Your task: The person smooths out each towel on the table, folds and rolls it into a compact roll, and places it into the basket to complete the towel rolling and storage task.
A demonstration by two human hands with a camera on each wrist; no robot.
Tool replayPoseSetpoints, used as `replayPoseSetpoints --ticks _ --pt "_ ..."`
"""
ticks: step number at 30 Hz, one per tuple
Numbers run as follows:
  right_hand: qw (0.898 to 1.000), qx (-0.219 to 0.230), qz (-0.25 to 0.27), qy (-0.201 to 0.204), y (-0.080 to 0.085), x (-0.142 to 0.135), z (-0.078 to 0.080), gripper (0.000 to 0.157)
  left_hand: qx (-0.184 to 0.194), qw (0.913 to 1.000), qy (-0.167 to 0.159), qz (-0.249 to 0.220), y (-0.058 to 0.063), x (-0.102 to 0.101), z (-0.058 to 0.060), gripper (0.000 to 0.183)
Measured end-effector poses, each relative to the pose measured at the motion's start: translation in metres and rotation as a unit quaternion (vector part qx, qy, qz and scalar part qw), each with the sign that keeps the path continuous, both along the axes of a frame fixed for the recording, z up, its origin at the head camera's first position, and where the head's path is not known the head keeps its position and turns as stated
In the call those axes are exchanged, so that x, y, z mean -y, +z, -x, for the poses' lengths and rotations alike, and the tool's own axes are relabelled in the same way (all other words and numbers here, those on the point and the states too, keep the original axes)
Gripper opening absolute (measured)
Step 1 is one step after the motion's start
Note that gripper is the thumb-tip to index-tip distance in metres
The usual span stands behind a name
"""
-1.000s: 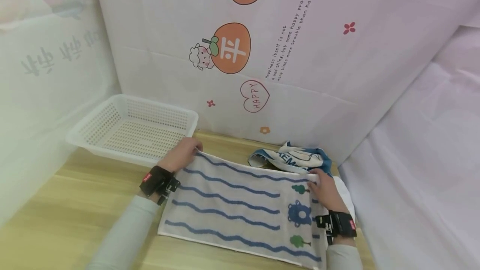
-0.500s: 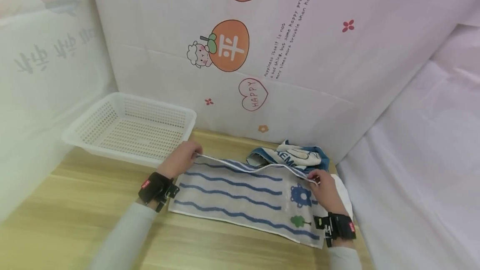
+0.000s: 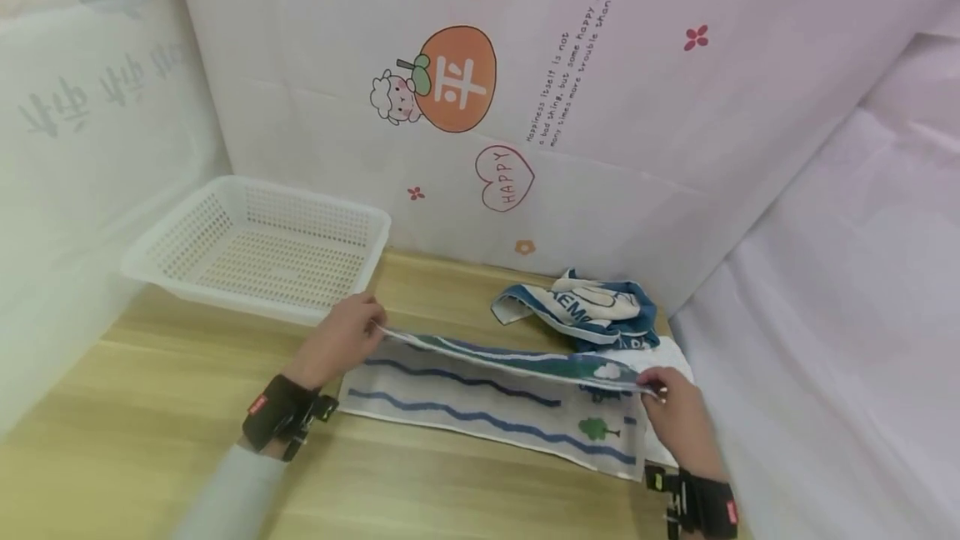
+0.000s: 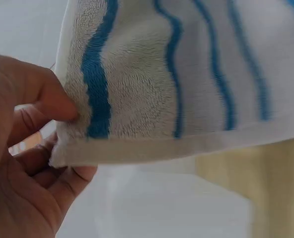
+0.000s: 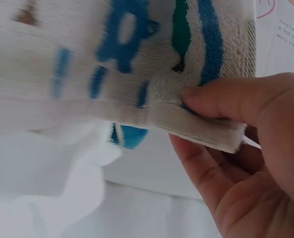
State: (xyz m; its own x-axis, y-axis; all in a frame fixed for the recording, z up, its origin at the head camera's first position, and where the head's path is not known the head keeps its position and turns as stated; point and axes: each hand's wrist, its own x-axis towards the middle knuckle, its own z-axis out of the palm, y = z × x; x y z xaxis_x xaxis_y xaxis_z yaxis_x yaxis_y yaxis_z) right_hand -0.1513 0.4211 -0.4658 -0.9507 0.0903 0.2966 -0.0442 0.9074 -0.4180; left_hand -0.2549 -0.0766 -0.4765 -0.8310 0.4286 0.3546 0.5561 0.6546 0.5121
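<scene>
Head view, far left from where I'm standing: a white plastic basket with perforated walls point(image 3: 277, 265) sits on the pale wood-grain table point(image 3: 150, 415). The person's left hand point(image 3: 341, 340) is near the basket's front right corner, so a careless swing of the knuckles could knock it.

That hand pinches one corner of a pale grey terry towel with wavy blue stripes point(image 3: 480, 417); the left wrist view shows the hold is only on the very tip. To my eye, a loose pinch there could let the corner slip.

The towel spans the middle, between the hands. Its far edge is lifted, showing a blue-and-green underside, while the near part lies on the table. With nothing supporting the lifted edge between the hands, it could sag and crease, or come down crooked if one hand moved ahead of the other.

Just behind its right half lies a crumpled blue-and-white towel with lettering point(image 3: 600, 311), close enough to be snagged.

On the right, the right hand point(image 3: 678, 411) pinches the other corner between thumb and fingers. A plain white cloth point(image 3: 671, 352) sits by that end, seemingly partly underneath, and a sideways pull could drag it along.
</scene>
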Motion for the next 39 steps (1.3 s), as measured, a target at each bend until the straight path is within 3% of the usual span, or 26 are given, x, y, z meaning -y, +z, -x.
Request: replayPoseSetpoints --ticks 5,7,11,13,17,20,24,29,34,37,39 --pt "0.997 0.083 0.009 0.004 -0.022 0.002 -0.02 0.026 0.007 0.9998 -0.017 0.013 -0.028 0.01 -0.024 0.013" --pt "0.996 0.083 0.006 0.008 -0.028 0.002 -0.026 0.026 -0.004 0.9997 -0.025 0.001 -0.037 0.013 -0.03 0.017" --pt "0.999 0.041 0.011 -0.005 -0.031 0.003 -0.039 0.026 -0.017 0.9987 -0.034 -0.035 -0.047 0.019 -0.038 0.019" --pt "0.999 0.046 0.019 -0.018 -0.035 0.004 -0.046 0.026 0.005 0.9988 -0.035 -0.033 -0.051 0.022 -0.042 0.019" --pt "0.994 0.101 0.023 -0.026 -0.051 0.004 -0.054 0.026 0.09 0.9951 -0.04 0.002 -0.061 0.025 -0.049 0.019" --pt "0.992 0.116 0.025 -0.033 -0.061 0.005 -0.055 0.023 0.129 0.9912 -0.03 0.011 -0.063 0.024 -0.051 0.016" --pt "0.991 0.117 0.048 -0.049 -0.061 0.008 -0.057 0.022 0.108 0.994 -0.019 0.007 -0.058 0.019 -0.05 0.009" --pt "0.983 0.13 0.084 -0.094 -0.056 0.001 -0.054 0.052 0.08 0.9963 -0.02 0.025 -0.056 0.008 -0.044 0.032" --pt "0.968 0.193 0.087 -0.133 -0.063 -0.003 -0.042 0.079 0.099 0.9946 -0.011 0.029 -0.057 0.003 -0.04 0.045" --pt "0.969 0.185 0.078 -0.145 -0.067 -0.001 -0.038 0.076 0.108 0.9937 -0.003 0.029 -0.057 0.001 -0.04 0.046" --pt "0.971 0.169 0.069 -0.153 -0.067 0.0 -0.037 0.062 0.107 0.9937 -0.002 0.032 -0.058 0.0 -0.04 0.046"
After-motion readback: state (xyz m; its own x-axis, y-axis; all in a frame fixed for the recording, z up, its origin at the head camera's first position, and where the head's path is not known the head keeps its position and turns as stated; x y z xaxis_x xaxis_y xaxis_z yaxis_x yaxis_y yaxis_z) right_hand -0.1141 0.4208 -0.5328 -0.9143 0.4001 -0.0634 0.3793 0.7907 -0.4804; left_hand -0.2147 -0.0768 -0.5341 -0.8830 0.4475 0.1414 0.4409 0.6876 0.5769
